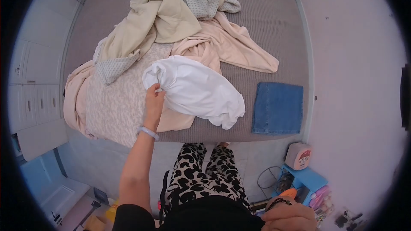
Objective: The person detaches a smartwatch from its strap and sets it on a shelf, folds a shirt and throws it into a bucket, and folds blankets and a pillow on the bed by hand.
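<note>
My left hand (155,96), with a pale bangle above it, pinches the near left edge of a crumpled white garment (201,86). The garment lies bunched on the bed and over part of a pink blanket; its exact kind is hard to make out. Low at the right, close to my body, is my right hand (291,217) with a dark beaded bracelet. Its fingers are not clearly visible. A folded pair of blue jeans (278,108) or similar denim lies flat to the right of the white garment.
A grey ribbed bed cover (265,25) bears a beige blanket (171,17), a pink blanket (239,47) and a mottled fleece (113,107). White cabinets (36,66) stand at left. A blue shelf (306,176) with a pink box (299,155) is at lower right.
</note>
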Available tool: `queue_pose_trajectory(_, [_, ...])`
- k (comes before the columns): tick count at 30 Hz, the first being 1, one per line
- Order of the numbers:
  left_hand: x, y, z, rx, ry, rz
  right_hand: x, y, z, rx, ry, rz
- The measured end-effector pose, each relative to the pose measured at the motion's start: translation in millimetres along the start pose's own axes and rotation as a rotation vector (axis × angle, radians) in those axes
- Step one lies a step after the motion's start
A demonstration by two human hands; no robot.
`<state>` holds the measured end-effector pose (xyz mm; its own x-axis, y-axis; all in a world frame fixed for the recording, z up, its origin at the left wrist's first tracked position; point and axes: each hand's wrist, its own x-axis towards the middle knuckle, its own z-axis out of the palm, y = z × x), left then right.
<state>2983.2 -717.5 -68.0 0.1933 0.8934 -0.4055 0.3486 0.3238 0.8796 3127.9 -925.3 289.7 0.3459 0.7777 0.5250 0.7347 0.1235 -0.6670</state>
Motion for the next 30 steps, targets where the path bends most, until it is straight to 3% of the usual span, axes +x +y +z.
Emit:
queue_pose_trajectory(2, [15.2,-15.9,2.5,0.171,0.087,0.151,-5.1,5.1,-0.8,0.002,0.01,-0.016])
queue_pose_trajectory(8, [54.1,-31.4,20.8,0.525,0.074,0.225,-9.4,8.5,-8.0,-0.08,-0.035,-0.009])
queue_pose_trajectory(13, [42.1,-10.5,24.9,0.401,0.041,0.107,-15.3,1.5,2.7,-0.166,0.036,0.08])
queue_pose_trajectory(14, [40.4,-9.0,22.9,0.364,0.02,0.106,-13.4,13.1,29.1,-0.113,0.526,-0.106])
queue_pose_trajectory(16, [38.0,-8.6,19.6,0.356,0.043,0.112,-15.8,8.3,23.2,-0.043,1.016,-0.295])
queue_pose_trajectory(18, [33.9,-8.9,17.3,0.342,0.062,0.117,-23.7,-20.2,-28.0,-0.167,0.092,0.095])
queue_pose_trajectory(22, [26.0,-7.3,11.1,0.337,0.068,0.113,-26.7,-34.7,-40.2,-0.183,0.079,0.097])
queue_pose_trajectory(24, [27.0,-14.2,10.6,0.319,0.061,0.108,-31.3,-44.2,-42.0,-0.298,0.058,0.226])
queue_pose_trajectory(26, [28.5,-19.7,14.5,0.423,0.16,0.249,-28.3,-48.2,-42.0,-0.301,0.057,0.243])
queue_pose_trajectory(30, [27.0,-12.7,22.3,0.517,0.154,0.32,-28.5,-41.5,-39.1,-0.286,0.069,0.231])
